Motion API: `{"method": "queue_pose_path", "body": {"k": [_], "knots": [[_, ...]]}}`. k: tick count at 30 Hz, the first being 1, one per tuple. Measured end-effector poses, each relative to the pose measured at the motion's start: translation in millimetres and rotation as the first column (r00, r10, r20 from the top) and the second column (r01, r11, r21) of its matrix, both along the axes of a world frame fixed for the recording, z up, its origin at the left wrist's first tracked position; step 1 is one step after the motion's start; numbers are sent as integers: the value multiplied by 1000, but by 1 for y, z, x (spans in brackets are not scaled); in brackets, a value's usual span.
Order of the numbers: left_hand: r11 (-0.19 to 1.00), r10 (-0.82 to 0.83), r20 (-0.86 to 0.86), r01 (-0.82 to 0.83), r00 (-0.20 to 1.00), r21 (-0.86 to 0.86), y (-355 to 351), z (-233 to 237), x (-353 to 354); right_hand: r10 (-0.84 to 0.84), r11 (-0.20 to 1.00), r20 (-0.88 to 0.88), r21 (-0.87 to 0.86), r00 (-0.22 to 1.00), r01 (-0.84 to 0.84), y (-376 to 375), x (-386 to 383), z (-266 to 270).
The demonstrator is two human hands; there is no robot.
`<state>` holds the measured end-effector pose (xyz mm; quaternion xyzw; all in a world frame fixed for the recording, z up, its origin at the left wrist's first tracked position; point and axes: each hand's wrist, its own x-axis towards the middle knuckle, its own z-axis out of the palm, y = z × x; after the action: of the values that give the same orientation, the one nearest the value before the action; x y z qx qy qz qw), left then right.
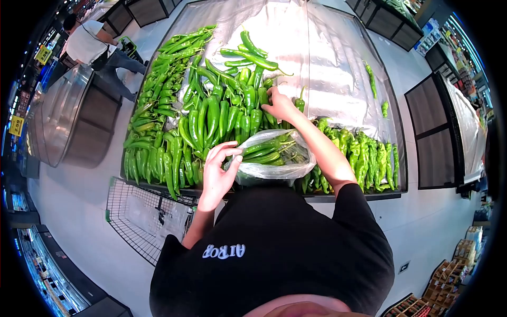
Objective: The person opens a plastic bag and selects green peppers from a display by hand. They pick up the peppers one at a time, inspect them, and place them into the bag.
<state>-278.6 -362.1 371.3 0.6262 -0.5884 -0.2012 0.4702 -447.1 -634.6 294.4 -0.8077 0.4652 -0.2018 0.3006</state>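
My left hand (pixel 217 171) is closed on the rim of a clear plastic bag (pixel 253 171), with the thumb and fingers at its left edge. Inside the bag lie several long green peppers, their stems pointing right. Out over the display, my right hand (pixel 280 105) has its fingers bent around a green pepper (pixel 263 96) at the right side of the pile. The fingertips are partly hidden. Many more smooth green peppers (pixel 211 113) are heaped to the left of that hand, and a lone pepper (pixel 300 101) lies just right of it.
Thinner green peppers (pixel 158 95) fill the stand's left side, and wrinkled ones (pixel 364 158) line its front right. Silvery sheeting (pixel 338 68) covers the stand. A wire shopping cart (pixel 140 216) stands at front left. Another person (pixel 92 45) is beside a counter at far left.
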Motion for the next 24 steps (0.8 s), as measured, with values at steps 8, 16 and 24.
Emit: {"method": "queue_pose_path", "body": {"k": [8, 16, 24], "knots": [[999, 22, -25, -22, 999, -23, 1, 1, -1, -77, 969, 432, 244, 899, -34, -5, -16, 4], [998, -3, -55, 0, 998, -62, -7, 27, -11, 8, 793, 908, 249, 418, -555, 120, -45, 116], [994, -64, -75, 57, 995, -91, -8, 26, -20, -166, 764, 930, 332, 329, -554, 158, -60, 95]]}}
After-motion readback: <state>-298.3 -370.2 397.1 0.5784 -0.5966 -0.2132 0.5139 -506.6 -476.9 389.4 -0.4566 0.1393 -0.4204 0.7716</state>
